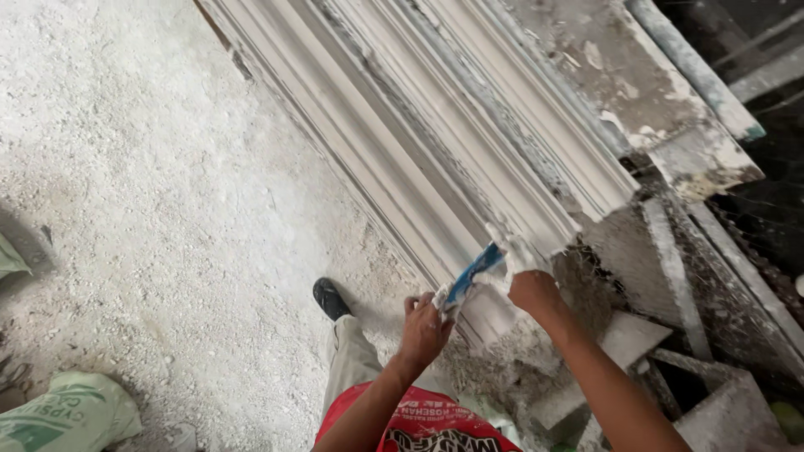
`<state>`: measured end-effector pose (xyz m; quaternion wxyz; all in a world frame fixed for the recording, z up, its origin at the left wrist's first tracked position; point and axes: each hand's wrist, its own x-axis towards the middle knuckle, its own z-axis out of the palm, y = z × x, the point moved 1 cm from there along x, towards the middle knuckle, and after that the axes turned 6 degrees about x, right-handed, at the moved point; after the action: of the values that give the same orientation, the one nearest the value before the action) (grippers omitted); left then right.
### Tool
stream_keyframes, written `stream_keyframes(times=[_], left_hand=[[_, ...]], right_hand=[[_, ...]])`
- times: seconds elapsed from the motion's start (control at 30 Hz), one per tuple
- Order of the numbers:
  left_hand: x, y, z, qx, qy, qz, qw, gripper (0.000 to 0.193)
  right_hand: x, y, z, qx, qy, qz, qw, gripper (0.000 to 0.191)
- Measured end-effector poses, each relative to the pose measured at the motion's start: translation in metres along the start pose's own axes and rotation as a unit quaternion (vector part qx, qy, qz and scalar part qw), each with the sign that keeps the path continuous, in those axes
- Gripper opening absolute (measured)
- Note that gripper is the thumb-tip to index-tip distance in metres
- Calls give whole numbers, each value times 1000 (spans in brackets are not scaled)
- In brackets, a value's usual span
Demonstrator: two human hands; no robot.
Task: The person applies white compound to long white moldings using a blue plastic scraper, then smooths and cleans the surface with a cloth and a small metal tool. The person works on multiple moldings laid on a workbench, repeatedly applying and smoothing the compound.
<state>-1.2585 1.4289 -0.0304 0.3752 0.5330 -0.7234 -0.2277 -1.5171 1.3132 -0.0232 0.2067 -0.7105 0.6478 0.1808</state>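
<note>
Left hand [425,328] fingers gripping blue flat scraper tool [471,274] | right hand [531,289] fingers plaster-caked, pressed on long white moulded plaster cornice [435,134] end | I see tool's long axis pointing up-right to that end

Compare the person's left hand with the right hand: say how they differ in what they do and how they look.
The left hand is closed around the end of a blue scraper; the right hand presses on the end of the white plaster moulding. The left hand sits lower and nearer the body, over the trouser leg; the right hand reaches higher and further. The right hand's fingers are caked in white plaster; the left hand looks cleaner. Both are bare.
</note>
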Motion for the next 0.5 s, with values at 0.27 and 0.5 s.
stream_keyframes(times=[0.27, 0.5], left_hand=[[-65, 57, 47, 24, -116, 23, 993, 40], [-49, 127, 79, 0, -250, -71, 966, 38]], right_hand=[[-135, 16, -11, 244, 122, -17, 962, 100], [-187, 34, 85, 605, 294, 11, 740, 97]])
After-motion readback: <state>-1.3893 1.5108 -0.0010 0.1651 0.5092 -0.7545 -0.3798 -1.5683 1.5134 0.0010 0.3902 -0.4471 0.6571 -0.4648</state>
